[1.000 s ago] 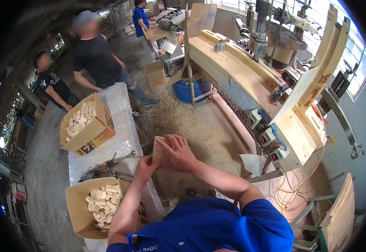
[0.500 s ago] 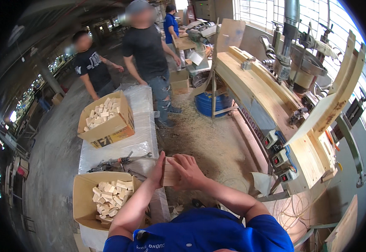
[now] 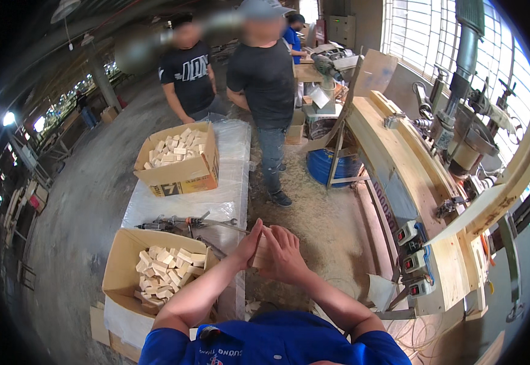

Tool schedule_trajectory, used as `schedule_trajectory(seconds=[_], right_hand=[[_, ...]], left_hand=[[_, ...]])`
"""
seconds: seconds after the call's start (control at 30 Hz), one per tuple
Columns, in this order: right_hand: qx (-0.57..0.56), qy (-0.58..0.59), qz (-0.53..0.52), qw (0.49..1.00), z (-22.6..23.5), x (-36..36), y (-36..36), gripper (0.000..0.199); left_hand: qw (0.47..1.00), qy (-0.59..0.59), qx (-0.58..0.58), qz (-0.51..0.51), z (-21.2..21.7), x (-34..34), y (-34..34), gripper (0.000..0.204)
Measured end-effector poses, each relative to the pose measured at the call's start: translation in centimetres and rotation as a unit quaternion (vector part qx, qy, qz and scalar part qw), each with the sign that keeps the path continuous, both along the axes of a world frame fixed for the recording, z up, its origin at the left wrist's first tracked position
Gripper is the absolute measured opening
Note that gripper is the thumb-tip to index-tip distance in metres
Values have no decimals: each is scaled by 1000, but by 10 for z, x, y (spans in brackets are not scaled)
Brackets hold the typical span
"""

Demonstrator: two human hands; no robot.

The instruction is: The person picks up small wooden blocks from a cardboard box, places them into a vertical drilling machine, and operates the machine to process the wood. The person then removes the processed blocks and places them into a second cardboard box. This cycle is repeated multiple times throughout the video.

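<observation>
Between my two palms, in front of my chest, is a small stack of pale wooden blocks [image 3: 262, 257]. My left hand [image 3: 248, 248] presses against its left side with the thumb up. My right hand [image 3: 285, 255] closes over the other side, fingers bent across the top, so much of the stack is hidden. To the left, an open cardboard box [image 3: 119, 267] holds many loose wooden blocks [image 3: 166, 272] like these. Farther back on the same plastic-wrapped table [image 3: 233, 164] stands a second cardboard box [image 3: 183, 184] of blocks.
Metal clamps and a wrench [image 3: 180, 223] lie between the boxes. On my right runs a long wooden workbench [image 3: 392, 143] with switch boxes [image 3: 414, 261] and a drill machine [image 3: 450, 115]. Two people in dark shirts [image 3: 262, 85] stand beyond the table; a blue drum [image 3: 329, 167] is behind.
My view has swung left, so the scene sits farther right. My hands stay closed around the blocks. The two people past the table have shifted and turned.
</observation>
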State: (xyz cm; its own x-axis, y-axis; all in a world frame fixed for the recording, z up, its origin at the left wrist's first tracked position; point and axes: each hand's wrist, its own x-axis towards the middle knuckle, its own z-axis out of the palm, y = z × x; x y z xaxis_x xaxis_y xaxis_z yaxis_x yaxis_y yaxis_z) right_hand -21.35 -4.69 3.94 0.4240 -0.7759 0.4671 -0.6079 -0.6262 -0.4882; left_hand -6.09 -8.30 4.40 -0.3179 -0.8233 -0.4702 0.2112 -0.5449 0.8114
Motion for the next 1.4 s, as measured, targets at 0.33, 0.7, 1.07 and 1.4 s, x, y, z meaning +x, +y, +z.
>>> schedule_trajectory(seconds=[0.33,0.7,1.07,1.4], right_hand=[[-47,20,40,998,18,-3,-10,108],[-98,91,-20,991,39,-22,-35,105],[-114,159,31,980,49,4,-61,113],[-220,243,-42,944,147,-71,-90,93]], left_hand=[[1000,-3,8,14,5,3,0,68],[971,-129,-198,-24,-18,1,-4,36],[944,-134,-291,76,-15,17,-17,51],[972,-37,-233,-4,-7,8,-7,42]])
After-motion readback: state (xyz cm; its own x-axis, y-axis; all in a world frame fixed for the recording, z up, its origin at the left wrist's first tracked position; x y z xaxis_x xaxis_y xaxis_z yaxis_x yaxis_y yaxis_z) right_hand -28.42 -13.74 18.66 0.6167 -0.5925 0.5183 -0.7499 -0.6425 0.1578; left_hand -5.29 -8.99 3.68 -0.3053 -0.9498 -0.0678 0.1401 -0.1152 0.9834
